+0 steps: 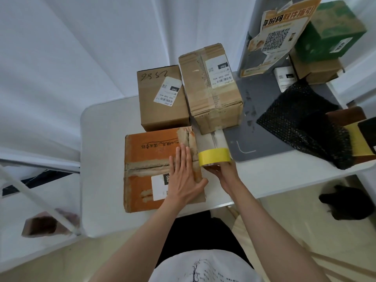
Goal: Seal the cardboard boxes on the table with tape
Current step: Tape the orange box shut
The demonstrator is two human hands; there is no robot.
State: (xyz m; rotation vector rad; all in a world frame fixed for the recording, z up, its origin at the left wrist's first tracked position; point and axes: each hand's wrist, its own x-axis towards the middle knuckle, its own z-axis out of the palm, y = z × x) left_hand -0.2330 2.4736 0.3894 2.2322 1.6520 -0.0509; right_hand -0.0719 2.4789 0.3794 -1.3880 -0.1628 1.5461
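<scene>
An orange cardboard box (pixel 146 159) lies flat near the front of the white table (pixel 101 139), with old torn tape along its seams. My left hand (pixel 184 176) presses flat on the box's right part, fingers straight. Just right of that box my right hand (pixel 222 173) grips a yellow tape roll (pixel 213 156) from below, held at the box's right edge. Behind stand a plain brown box (pixel 160 106) with a white label and a taller taped brown box (pixel 213 94).
A grey mat (pixel 258 123) covers the table's right side, with a black bubble-wrap bag (pixel 305 123) on it. A green box (pixel 333 33), a small brown box (pixel 317 70) and a torn QR-code sign (pixel 278 35) sit at the back right.
</scene>
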